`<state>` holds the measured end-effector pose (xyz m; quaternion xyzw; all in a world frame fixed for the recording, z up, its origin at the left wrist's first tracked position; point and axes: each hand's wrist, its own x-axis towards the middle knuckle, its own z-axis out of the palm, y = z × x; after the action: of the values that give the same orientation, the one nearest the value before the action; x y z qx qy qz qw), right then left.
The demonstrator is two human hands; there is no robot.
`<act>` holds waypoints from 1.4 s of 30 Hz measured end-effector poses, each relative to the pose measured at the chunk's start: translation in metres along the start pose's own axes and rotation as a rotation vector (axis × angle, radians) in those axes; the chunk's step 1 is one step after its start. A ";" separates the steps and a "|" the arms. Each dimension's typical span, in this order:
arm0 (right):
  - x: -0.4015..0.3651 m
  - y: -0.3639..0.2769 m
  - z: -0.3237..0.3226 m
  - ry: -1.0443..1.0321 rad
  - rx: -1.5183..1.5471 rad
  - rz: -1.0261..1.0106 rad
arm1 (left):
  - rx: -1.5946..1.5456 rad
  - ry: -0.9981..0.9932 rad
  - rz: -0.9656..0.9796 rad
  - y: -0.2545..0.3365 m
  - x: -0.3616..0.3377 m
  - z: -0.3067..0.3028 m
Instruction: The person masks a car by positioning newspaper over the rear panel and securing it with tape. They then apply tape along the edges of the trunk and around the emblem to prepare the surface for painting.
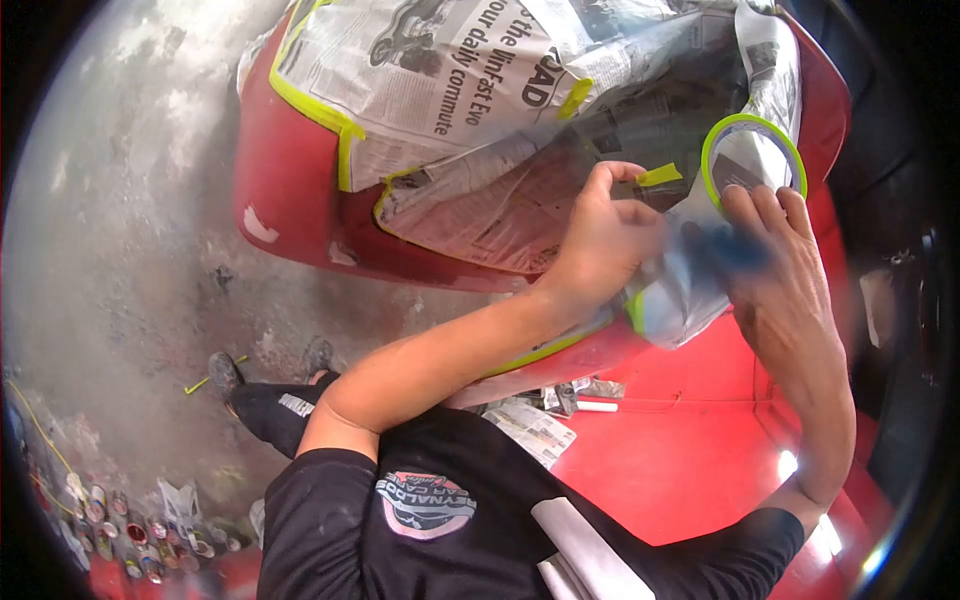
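Left hand (pixel 600 232) pinches a short yellow-green tape strip (pixel 660 176) over the printed newspaper (pixel 420 80) masking the red car panel (pixel 290 190), seemingly to fasten it; right hand (pixel 775 265), fingers straight and together, steadies the yellow-green tape roll (pixel 707 160), grip unclear

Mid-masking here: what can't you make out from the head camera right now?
Head view:
- Blurred by motion: the blue object at the right hand. What it is, and how it is gripped, cannot be told.
- Hidden: most of the red panel, under the newspaper.
- Blurred: the far end of the tape strip pinched by the left hand.
- Too small, and cut off by the lens edge: the cans on the floor.
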<state>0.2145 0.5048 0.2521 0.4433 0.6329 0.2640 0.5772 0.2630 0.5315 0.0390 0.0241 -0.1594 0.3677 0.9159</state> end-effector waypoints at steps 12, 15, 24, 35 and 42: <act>0.003 0.001 0.007 -0.060 -0.019 0.066 | -0.205 -0.052 -0.063 -0.005 0.027 -0.024; 0.002 0.002 0.008 -0.038 -0.022 0.057 | -0.107 -0.117 -0.118 -0.008 0.038 -0.024; 0.001 0.003 0.012 -0.002 -0.062 0.038 | 0.176 -0.176 -0.114 -0.012 0.054 -0.013; -0.004 0.010 0.003 0.164 0.026 0.002 | 0.452 -0.199 -0.034 -0.013 0.066 -0.001; -0.032 0.017 -0.003 0.373 -0.101 0.078 | 0.485 -0.206 -0.002 -0.014 0.065 0.004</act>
<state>0.2144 0.4852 0.2827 0.3816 0.6972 0.3952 0.4606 0.3156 0.5644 0.0637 0.2802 -0.1591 0.3898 0.8627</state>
